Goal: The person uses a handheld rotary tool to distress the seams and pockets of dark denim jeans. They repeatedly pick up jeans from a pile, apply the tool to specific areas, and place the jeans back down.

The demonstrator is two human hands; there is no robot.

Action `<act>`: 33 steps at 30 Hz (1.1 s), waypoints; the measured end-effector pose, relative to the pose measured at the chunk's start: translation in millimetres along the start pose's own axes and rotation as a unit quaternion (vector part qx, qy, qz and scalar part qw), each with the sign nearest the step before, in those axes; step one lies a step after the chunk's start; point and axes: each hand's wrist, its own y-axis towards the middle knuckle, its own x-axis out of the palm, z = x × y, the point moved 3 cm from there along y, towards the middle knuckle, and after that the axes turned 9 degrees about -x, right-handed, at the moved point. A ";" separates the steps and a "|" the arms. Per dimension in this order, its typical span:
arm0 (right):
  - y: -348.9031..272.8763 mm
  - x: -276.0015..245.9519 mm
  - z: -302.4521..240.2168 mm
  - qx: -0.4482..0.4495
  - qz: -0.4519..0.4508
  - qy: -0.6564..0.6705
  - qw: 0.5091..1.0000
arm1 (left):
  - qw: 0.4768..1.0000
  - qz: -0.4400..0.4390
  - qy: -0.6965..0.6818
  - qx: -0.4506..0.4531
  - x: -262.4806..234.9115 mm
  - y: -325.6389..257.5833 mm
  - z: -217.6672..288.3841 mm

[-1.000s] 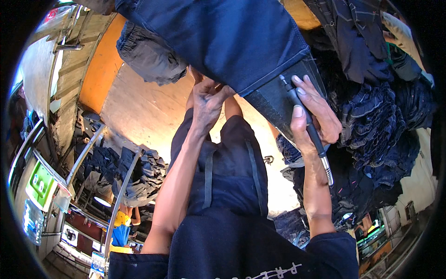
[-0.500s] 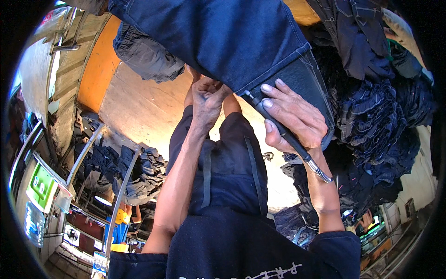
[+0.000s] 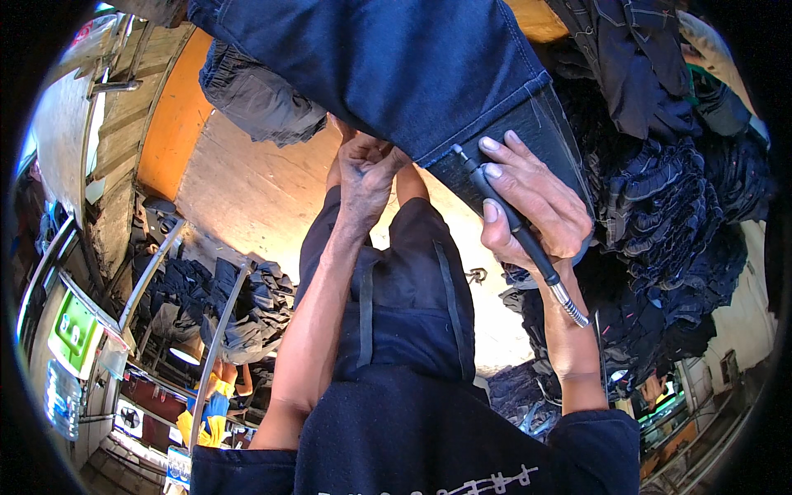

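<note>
A dark blue denim garment [image 3: 396, 66] is stretched out before me, its stitched hem slanting across a flat black panel [image 3: 462, 186]. In my right hand [image 3: 546, 210] is a slim black rotary-tool handpiece [image 3: 513, 216] with a coiled metal spring at its rear end. The fingers wrap around it, and its small pale tip lies at the hem. My left hand [image 3: 367, 177] is closed in a pinch at the garment's lower left edge. What its fingertips grip is partly hidden, but cloth meets them there.
Dark garments are heaped in a tall pile [image 3: 668, 198] at the right. A bunched grey-black cloth [image 3: 260, 99] is at the upper left, beside an orange panel [image 3: 173, 115]. More dark clothes [image 3: 239, 305] lie at the left, near metal bars [image 3: 219, 355]. Another person's yellow clothing [image 3: 213, 429] shows behind.
My right hand and the handpiece have shifted slightly up and to the right, moving the tip along the hem. My left hand stays in place.
</note>
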 end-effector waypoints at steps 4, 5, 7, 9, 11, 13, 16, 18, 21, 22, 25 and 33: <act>-0.8 -1.3 1.7 0.007 0.012 -0.006 1.000 | 1.000 -0.004 -0.016 0.006 -1.0 1.2 -0.9; -1.0 -1.4 2.4 0.008 0.016 -0.007 1.000 | 1.000 -0.004 -0.014 0.001 -0.9 1.6 -1.4; -1.8 -1.1 3.4 0.007 0.022 -0.011 1.000 | 1.000 0.002 -0.007 -0.009 -0.5 1.9 -2.3; -2.9 -1.2 4.0 0.014 0.033 -0.018 0.999 | 1.000 0.003 0.002 0.013 0.8 1.4 -1.1; -3.7 -1.6 4.5 0.016 0.039 -0.025 0.999 | 1.000 0.007 0.015 0.020 1.4 1.1 -0.4; -4.0 -2.2 5.2 0.014 0.042 -0.029 0.999 | 0.999 0.013 0.031 0.008 1.1 1.5 -0.6; -4.2 -4.2 7.6 0.016 0.051 -0.034 0.998 | 1.000 -0.010 0.009 0.029 1.5 2.3 -0.5; -4.5 -5.7 8.4 0.018 0.046 -0.032 0.998 | 1.000 -0.007 -0.016 0.014 0.1 2.4 -2.8; -5.4 -5.7 7.7 0.019 0.041 -0.032 0.998 | 1.000 -0.003 -0.022 0.002 -2.4 2.1 -5.2; -5.7 -4.9 6.8 0.019 0.041 -0.032 0.998 | 1.000 -0.002 -0.019 0.000 -3.1 2.2 -5.5; -4.9 -1.3 4.2 0.003 0.027 -0.009 1.000 | 1.000 -0.004 -0.015 0.008 -2.8 3.8 -4.7; 0.7 -16.5 15.8 0.039 0.086 -0.013 0.995 | 0.999 0.044 -0.003 0.026 2.3 12.2 -7.0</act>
